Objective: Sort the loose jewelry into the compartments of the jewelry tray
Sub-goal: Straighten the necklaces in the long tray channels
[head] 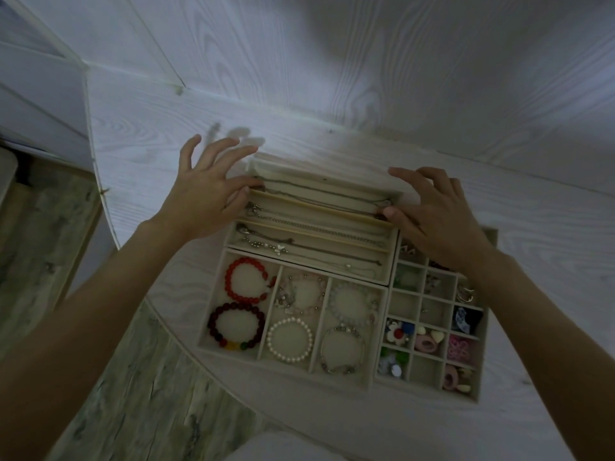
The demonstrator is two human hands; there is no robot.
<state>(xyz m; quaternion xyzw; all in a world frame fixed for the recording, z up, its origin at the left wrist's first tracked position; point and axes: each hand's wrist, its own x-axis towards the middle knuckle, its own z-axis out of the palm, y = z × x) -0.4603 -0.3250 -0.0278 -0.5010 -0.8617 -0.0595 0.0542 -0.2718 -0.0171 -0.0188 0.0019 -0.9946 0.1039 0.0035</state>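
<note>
Three beige jewelry trays sit together on a white table. The far necklace tray holds thin chains in long slots. My left hand is at that tray's left end, fingers spread, thumb touching a chain end. My right hand is at its right end, thumb and forefinger pinching the other end of a chain. The near tray holds bead bracelets, among them a red bracelet and a pearl bracelet. A grid tray at the right holds small earrings and hair pieces.
The white wood-grain table has a rounded edge at the left and near side. Grey wood floor lies below it. A white wall or panel stands behind the trays.
</note>
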